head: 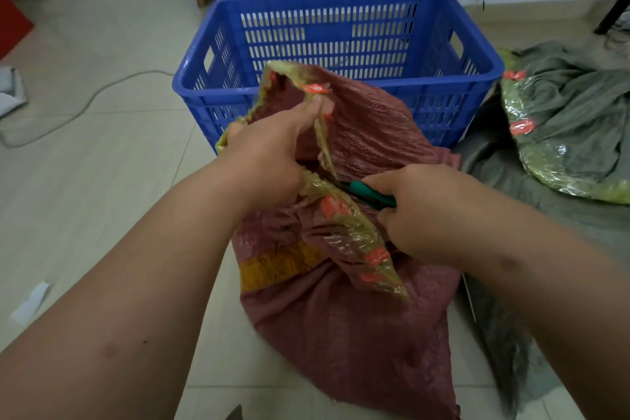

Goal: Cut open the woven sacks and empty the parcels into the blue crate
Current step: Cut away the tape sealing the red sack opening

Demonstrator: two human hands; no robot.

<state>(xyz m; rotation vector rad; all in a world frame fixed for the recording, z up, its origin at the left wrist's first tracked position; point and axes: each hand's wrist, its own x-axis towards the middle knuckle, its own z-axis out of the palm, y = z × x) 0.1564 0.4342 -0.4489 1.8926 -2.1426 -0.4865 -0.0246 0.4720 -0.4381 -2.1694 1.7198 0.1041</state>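
Nearest to where I stand, the dull red woven plastic sack (344, 317) slumps on the pale tiled floor, its lower half full and bulging, so I judge the parcels are all inside it yet. Its mouth, sealed with crinkled yellow-green tape (354, 235) bearing red markings, is partly split: one taped flap hangs down toward me, another is pulled up and away. The opening looks only part done, with the tipping-out yet to come.

The right hand (426, 211) is curled tight round a green-handled cutter (371, 194), the tool pointing into the gap at the sack's mouth; the blade itself is hidden. The left hand (269, 153) pinches the raised taped edge of the sack, thumb and fingers closed on it, lifting it to hold the slit apart.

Just beyond the sack stands the blue slatted plastic crate (341, 34), touching or nearly touching it, and nothing shows inside. Off to the right lies a grey-green woven sack (572, 112) with the same tape; whether it is cut I cannot tell.
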